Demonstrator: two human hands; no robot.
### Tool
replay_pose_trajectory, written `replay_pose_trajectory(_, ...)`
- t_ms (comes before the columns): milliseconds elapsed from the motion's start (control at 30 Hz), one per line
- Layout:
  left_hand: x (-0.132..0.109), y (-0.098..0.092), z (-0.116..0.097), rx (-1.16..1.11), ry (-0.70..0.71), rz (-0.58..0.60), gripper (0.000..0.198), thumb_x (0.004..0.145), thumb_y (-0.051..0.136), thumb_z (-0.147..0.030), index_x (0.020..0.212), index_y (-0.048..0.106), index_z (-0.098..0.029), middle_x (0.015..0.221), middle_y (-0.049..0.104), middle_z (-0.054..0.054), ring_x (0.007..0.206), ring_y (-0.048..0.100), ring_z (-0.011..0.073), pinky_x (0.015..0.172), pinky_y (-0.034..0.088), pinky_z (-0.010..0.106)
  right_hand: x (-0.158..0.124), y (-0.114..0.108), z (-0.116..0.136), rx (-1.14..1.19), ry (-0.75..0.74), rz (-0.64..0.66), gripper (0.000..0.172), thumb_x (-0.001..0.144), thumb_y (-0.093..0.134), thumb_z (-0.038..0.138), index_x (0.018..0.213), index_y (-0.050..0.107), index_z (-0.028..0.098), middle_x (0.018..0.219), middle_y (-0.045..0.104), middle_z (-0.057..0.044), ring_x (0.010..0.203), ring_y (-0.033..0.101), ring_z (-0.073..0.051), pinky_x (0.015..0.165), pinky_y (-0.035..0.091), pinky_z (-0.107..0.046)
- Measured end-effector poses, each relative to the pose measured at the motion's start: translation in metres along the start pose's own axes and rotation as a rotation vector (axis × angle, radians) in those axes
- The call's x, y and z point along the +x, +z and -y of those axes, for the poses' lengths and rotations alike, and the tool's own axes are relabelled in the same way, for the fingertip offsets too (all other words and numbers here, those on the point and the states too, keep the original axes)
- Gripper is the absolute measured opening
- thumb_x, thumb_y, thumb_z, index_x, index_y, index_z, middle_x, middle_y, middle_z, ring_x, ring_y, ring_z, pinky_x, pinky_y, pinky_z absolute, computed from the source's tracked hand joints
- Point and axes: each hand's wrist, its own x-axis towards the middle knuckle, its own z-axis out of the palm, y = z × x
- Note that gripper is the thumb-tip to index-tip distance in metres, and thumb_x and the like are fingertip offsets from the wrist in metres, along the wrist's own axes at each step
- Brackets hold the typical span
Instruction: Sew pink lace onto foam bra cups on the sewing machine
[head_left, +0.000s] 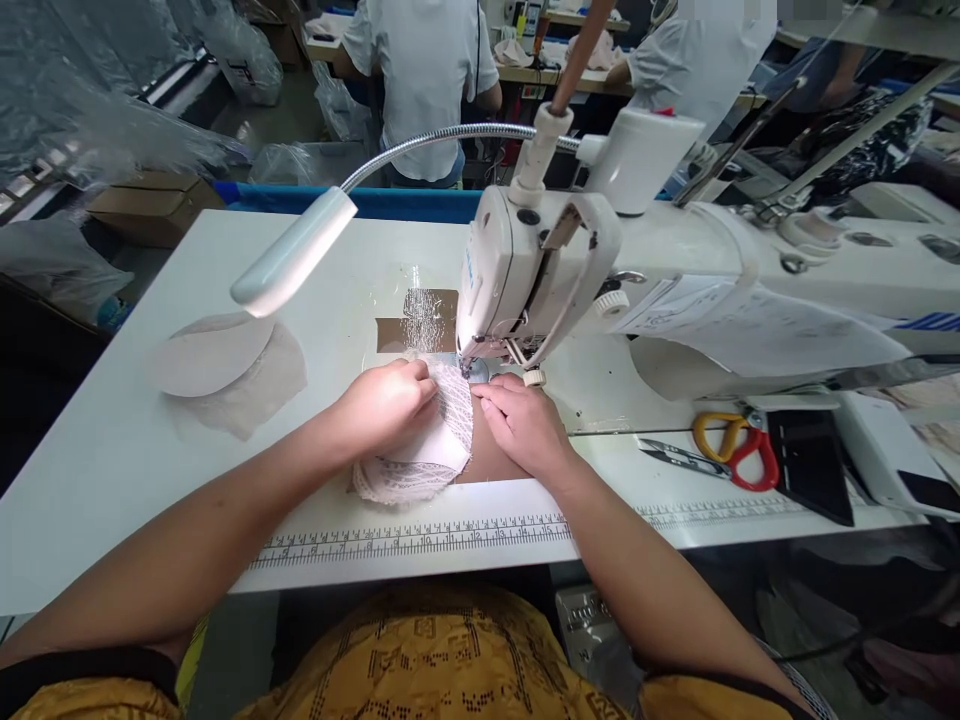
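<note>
While your left hand (pixel 391 398) curls over the lace (pixel 448 432), your right hand (pixel 529 425) lies half-bent on the brown sheet (pixel 491 458), thumb and forefinger close together near the lace's edge; whether either pinches anything, I cannot tell. The lace lies on the table (pixel 105 480), beside the machine (pixel 495 265)'s foot, left of the scissors (pixel 736 466).

We had our left hand (pixel 394 400) curled on the white lace piece (pixel 452 425) at the sewing machine (pixel 501 260), and our right hand (pixel 529 425) laid on the brown sheet (pixel 489 455) beside the lace; scissors (pixel 731 466) lay to our right on the white table (pixel 322 270)
</note>
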Motion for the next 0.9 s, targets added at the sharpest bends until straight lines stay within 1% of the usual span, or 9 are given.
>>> replay_pose_trajectory(67,0.001,0.005,-0.005,-0.019,0.026,-0.043,0.034,0.097,0.042,-0.030,0.091,0.069,-0.010,0.088,0.061,0.012,0.077,0.057,0.0219,0.064,0.048,0.034,0.000,0.000,0.000,-0.009,0.004,0.004,0.031,0.090,0.044,0.015,0.103,0.072,0.019,0.098,0.069,-0.007,0.082,0.061,-0.018,0.073,0.045,-0.029)
replay_pose_trajectory(133,0.003,0.010,-0.008,-0.053,0.085,-0.101,0.034,0.097,0.041,-0.026,0.098,0.069,-0.007,0.093,0.063,0.015,0.083,0.057,0.0229,0.071,0.050,0.036,0.000,-0.001,-0.001,-0.010,0.011,-0.002,0.031,0.090,0.045,0.015,0.105,0.072,0.019,0.097,0.069,-0.008,0.083,0.061,-0.018,0.074,0.045,-0.029)
replay_pose_trajectory(267,0.003,0.019,-0.008,-0.102,0.207,-0.167,0.034,0.095,0.042,-0.021,0.115,0.064,-0.007,0.117,0.062,0.017,0.099,0.056,0.0256,0.083,0.051,0.039,-0.002,0.000,-0.002,-0.010,0.010,-0.015,0.032,0.091,0.045,0.016,0.109,0.071,0.018,0.097,0.069,-0.009,0.085,0.061,-0.019,0.076,0.046,-0.031)
replay_pose_trajectory(367,0.003,0.023,-0.005,-0.101,0.239,-0.160,0.037,0.095,0.042,-0.021,0.123,0.061,-0.007,0.129,0.058,0.015,0.104,0.053,0.0265,0.088,0.049,0.040,-0.003,0.000,-0.001,-0.024,-0.017,-0.018,0.031,0.091,0.045,0.016,0.109,0.070,0.018,0.099,0.068,-0.008,0.087,0.060,-0.019,0.076,0.045,-0.031)
replay_pose_trajectory(467,0.002,0.025,-0.003,-0.104,0.243,-0.135,0.040,0.094,0.043,-0.022,0.128,0.058,-0.008,0.133,0.056,0.013,0.104,0.052,0.0268,0.089,0.048,0.041,-0.005,0.001,0.001,-0.052,-0.071,0.002,0.029,0.091,0.047,0.017,0.109,0.070,0.019,0.099,0.066,-0.007,0.088,0.057,-0.019,0.076,0.043,-0.031)
replay_pose_trajectory(567,0.002,0.026,-0.001,-0.107,0.238,-0.118,0.042,0.092,0.045,-0.022,0.129,0.058,-0.008,0.135,0.056,0.013,0.104,0.051,0.0271,0.089,0.047,0.042,-0.006,0.001,0.004,-0.110,-0.102,0.039,0.028,0.092,0.047,0.018,0.108,0.070,0.020,0.095,0.065,-0.006,0.085,0.054,-0.020,0.075,0.041,-0.032)
replay_pose_trajectory(700,0.004,0.025,0.004,-0.112,0.252,-0.117,0.043,0.092,0.043,-0.021,0.129,0.059,-0.008,0.136,0.055,0.012,0.104,0.052,0.0270,0.090,0.047,0.042,-0.004,0.000,0.007,-0.150,-0.081,0.086,0.029,0.092,0.046,0.017,0.108,0.070,0.020,0.093,0.063,-0.006,0.082,0.051,-0.019,0.073,0.038,-0.032)
replay_pose_trajectory(900,0.008,0.025,0.011,-0.085,0.259,-0.122,0.046,0.090,0.044,-0.022,0.133,0.056,-0.007,0.138,0.054,0.012,0.104,0.052,0.0281,0.088,0.046,0.043,0.000,-0.001,0.011,-0.195,-0.040,0.119,0.030,0.092,0.045,0.018,0.112,0.068,0.020,0.094,0.062,-0.007,0.080,0.051,-0.019,0.072,0.037,-0.032)
